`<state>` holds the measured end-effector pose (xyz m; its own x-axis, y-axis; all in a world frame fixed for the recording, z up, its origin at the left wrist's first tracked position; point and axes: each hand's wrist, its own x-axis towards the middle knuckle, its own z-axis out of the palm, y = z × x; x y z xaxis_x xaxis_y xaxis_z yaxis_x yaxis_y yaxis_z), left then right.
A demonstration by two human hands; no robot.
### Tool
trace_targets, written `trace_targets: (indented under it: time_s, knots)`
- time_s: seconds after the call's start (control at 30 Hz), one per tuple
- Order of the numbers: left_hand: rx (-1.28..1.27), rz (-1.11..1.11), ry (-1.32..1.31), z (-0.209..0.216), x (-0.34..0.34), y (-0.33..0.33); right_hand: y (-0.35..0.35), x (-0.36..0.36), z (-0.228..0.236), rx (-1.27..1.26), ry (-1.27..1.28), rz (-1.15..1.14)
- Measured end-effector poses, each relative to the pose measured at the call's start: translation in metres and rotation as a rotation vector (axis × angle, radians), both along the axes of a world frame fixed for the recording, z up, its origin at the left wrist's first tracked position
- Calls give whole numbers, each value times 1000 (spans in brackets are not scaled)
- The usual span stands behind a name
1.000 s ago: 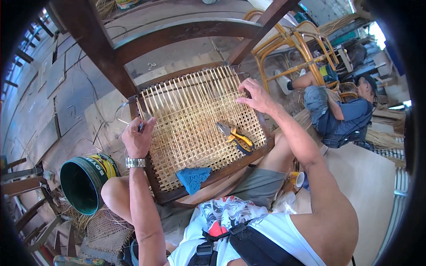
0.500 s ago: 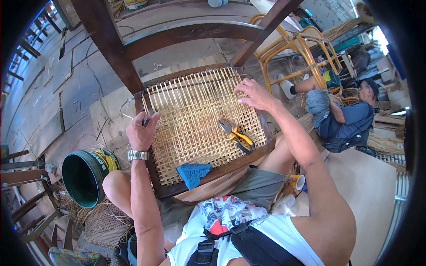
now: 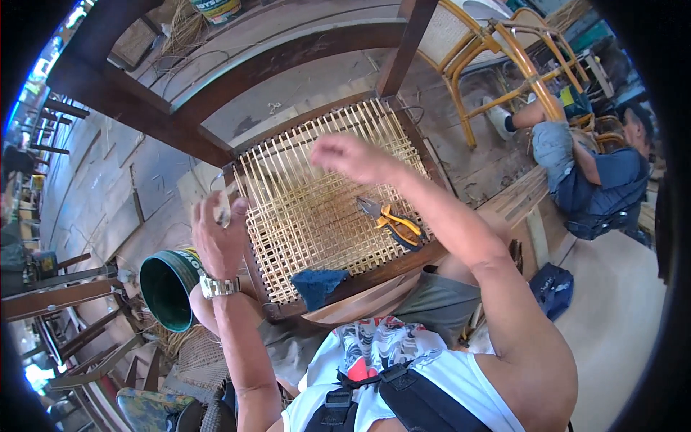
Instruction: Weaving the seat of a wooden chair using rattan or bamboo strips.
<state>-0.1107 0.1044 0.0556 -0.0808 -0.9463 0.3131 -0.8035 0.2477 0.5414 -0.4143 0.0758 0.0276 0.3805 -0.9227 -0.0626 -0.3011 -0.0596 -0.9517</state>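
A dark wooden chair frame (image 3: 259, 313) rests against my lap, its seat woven from pale cane strips (image 3: 302, 230). At the far part of the seat, lengthwise strips lie with gaps between them; the near part is a close grid. My left hand (image 3: 219, 241), with a metal watch on its wrist, is raised beside the seat's left edge, its fingers bent round a small shiny piece I cannot make out. Over the seat's far half hovers my right hand (image 3: 353, 160), smeared by motion. Yellow-and-black pliers (image 3: 399, 227) and a blue cloth (image 3: 317, 286) lie on the weave.
A green bucket (image 3: 167, 288) stands left of my knee. Another person (image 3: 601, 173) sits at the right by a rattan chair (image 3: 497, 65). Behind the seat rises the chair's dark backrest rail (image 3: 302, 57). A dark blue bag (image 3: 553, 291) lies on a pale board.
My right hand has left the seat's right edge and moved left across the weave. My left hand has shifted slightly down and left, off the frame's corner. The view has turned.
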Motion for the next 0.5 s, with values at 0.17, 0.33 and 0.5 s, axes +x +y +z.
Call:
trace_targets:
  time_s: [0.17, 0.33, 0.5]
  knots:
    - [240, 167, -15, -10, -27, -8, 1, -123, 18, -7, -1034, -506]
    - [413, -153, -145, -12, -169, 6, 5, -229, -5, 163, -1237, -1003]
    - [464, -568, -408, -32, -260, 25, 18, -158, 69, -196, -617, -773]
